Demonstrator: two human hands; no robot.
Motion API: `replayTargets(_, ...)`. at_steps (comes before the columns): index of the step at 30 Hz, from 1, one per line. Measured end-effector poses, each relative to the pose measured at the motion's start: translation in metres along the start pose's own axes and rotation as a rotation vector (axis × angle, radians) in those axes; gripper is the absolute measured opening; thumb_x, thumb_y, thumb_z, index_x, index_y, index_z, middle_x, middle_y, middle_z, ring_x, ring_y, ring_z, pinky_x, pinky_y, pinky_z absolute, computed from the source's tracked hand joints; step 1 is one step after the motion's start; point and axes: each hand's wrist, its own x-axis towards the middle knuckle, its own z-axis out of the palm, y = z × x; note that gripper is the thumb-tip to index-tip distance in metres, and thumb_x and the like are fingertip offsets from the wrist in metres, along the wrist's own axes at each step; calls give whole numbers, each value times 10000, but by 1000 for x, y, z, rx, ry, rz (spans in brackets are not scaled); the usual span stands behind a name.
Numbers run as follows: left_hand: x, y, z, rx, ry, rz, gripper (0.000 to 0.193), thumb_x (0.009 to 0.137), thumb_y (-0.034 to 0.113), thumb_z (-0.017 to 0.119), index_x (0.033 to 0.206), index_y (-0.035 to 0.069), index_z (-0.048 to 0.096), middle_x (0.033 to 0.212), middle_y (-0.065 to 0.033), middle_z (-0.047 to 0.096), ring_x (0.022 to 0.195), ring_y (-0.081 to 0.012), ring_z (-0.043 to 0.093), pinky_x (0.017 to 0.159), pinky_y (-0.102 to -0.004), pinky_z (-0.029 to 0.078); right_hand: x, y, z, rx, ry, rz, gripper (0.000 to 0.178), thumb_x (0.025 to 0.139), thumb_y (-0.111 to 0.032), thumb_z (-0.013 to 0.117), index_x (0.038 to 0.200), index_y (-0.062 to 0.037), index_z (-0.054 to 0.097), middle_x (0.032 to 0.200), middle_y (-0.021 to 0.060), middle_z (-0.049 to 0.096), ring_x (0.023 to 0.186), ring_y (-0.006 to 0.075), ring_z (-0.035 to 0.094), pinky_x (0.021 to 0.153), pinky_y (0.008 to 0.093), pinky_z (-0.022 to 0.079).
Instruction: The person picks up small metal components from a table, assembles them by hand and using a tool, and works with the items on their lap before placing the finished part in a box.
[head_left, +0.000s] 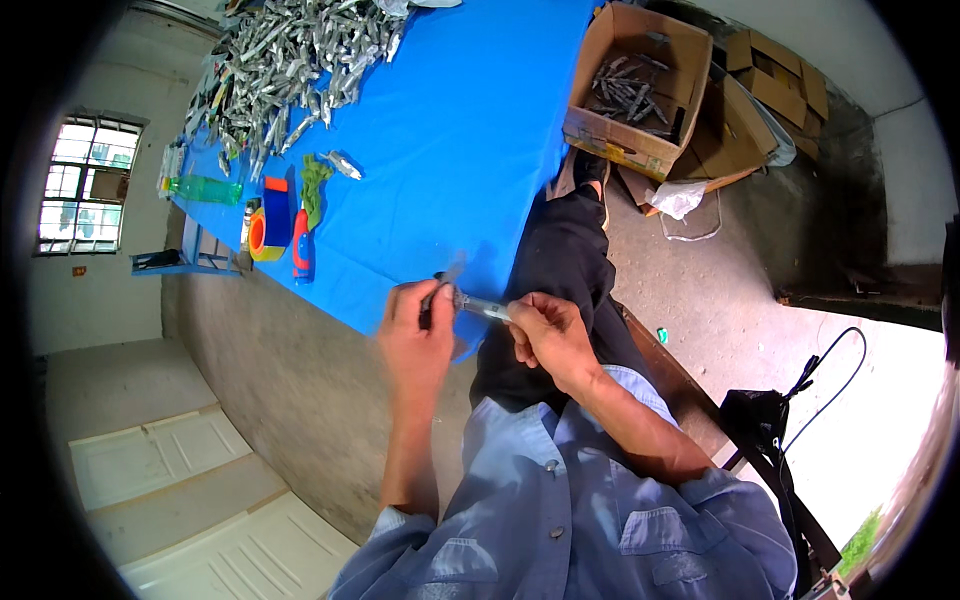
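Note:
Over the near corner of the blue-covered table (pixel 430 150), a slim silvery metal piece (pixel 482 306) spans the gap between my two hands. My left hand (pixel 415 325), slightly blurred, is closed around its left end, where a dark curved part shows by the fingers. Thumb and fingers of my right hand (pixel 552 335) pinch the other end. A large heap of similar silvery pieces (pixel 290 70) covers the far left of the table. One loose silvery piece (pixel 345 165) lies apart from that heap.
Along the table's left edge are a green bottle (pixel 205 190), a tape roll (pixel 268 225), a green cloth (pixel 314 185) and a red-and-blue handled tool (pixel 302 250). A cardboard box (pixel 625 150) holding more metal pieces stands right of the table. Beside it sits another open carton (pixel 735 135).

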Motion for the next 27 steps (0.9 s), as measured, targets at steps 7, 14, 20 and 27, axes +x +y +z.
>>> replayTargets(7,1,-4,6,22,-48,81,136,930,64,773,1029,28,688,954,-136,693,794,-303,685,630,-400,537,1,11,9,-257,22,-545,110,1011,-68,665,1057,27,695,855,35,673,662,57,600,593,232,489)
replayTargets(14,13,-27,5,16,-13,94,129,938,79,771,1014,26,682,929,-135,687,755,-297,668,613,-389,519,10,15,13,-506,58,-682,179,957,-114,764,1083,9,738,894,143,735,663,157,677,609,300,536)
replayTargets(20,22,-35,9,-68,-4,-24,118,968,103,757,1014,12,699,869,-88,690,711,-177,635,604,-335,498,14,16,14,-463,87,-645,164,978,-116,739,1067,21,743,856,109,733,695,102,655,619,275,526)
replayTargets(27,27,-41,-2,-173,66,-157,141,999,130,732,1021,-8,710,850,-71,696,718,-117,621,627,-297,501,12,17,13,-404,96,-600,143,995,-103,725,1052,28,739,806,8,690,737,32,598,640,229,497)
